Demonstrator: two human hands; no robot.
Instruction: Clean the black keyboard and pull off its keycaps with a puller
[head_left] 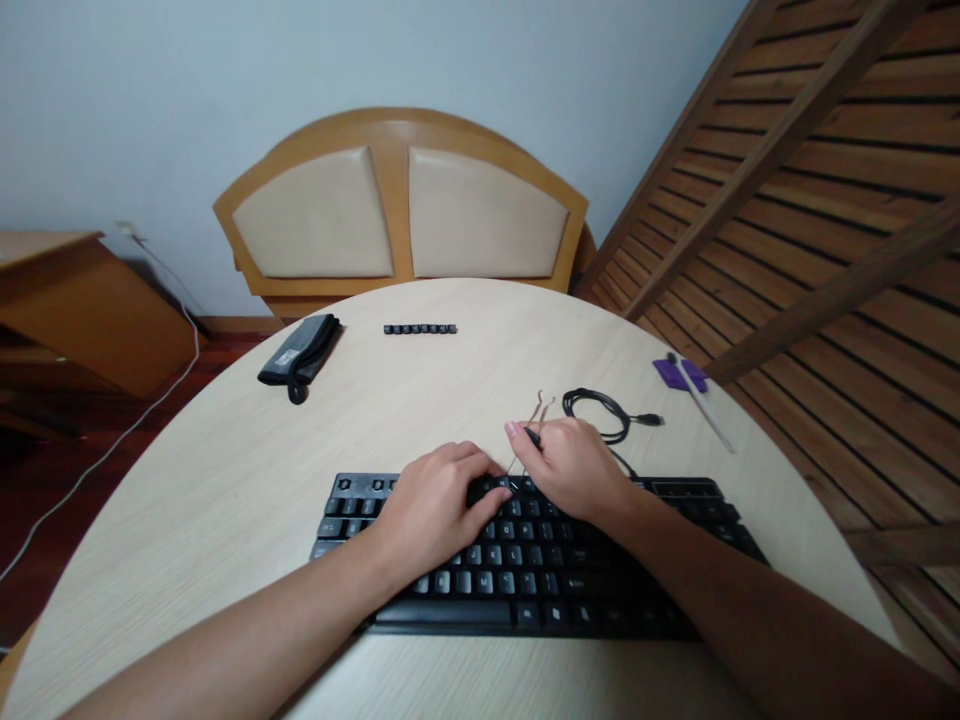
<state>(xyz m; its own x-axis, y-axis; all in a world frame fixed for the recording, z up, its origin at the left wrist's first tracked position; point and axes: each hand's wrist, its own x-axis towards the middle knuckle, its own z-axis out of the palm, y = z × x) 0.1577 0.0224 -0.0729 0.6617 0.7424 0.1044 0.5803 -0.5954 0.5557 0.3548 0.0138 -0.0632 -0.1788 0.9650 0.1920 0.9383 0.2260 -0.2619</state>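
Note:
A black keyboard (442, 614) lies before me, with bare switch spots showing along its top row. My left hand (431, 500) rests over the upper middle of it, fingers curled and thumb bent toward the index finger, gripping near the top row; what lies under the fingers is hidden. In my right hand (579, 465) is a wire keycap puller (532, 438), its dark handle between thumb and fingers. Two thin wires reach down to the top-row keys beside my left fingertips, and hooked wire ends stick up above the fist.
Several loose keycaps (420, 329) stand in a line at the far side of the round table (225, 450). A folded grey cloth (304, 350) lies at left. The coiled USB cable (600, 395), a purple cloth (666, 374) and a thin brush (701, 400) are at right.

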